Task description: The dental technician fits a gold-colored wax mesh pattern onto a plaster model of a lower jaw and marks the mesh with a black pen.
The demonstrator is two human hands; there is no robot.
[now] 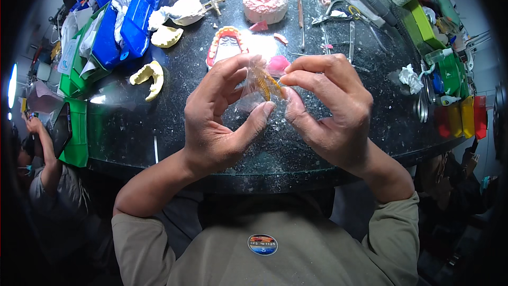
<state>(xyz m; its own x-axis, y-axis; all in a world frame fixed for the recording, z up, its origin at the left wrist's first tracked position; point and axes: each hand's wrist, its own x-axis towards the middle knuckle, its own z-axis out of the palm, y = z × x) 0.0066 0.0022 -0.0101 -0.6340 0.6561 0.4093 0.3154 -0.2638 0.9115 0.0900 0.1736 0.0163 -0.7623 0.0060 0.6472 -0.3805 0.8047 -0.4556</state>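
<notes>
Over the near part of the dark bench, my left hand pinches a small clear plastic bag between thumb and fingers. A gold-coloured mesh piece shows at the bag; I cannot tell how much of it lies inside. From the other side, my right hand grips the mesh's edge with thumb and fingertips. Just beyond the hands sits a pink lump. To its left lies a horseshoe-shaped dental model with teeth and pink gum, partly shiny in the middle.
Cream plaster dental casts lie at left, near blue bins and a green bin. A round pink-and-white block stands at the back. Pliers and thin tools lie back right; coloured bins line the right edge. Another person is at far left.
</notes>
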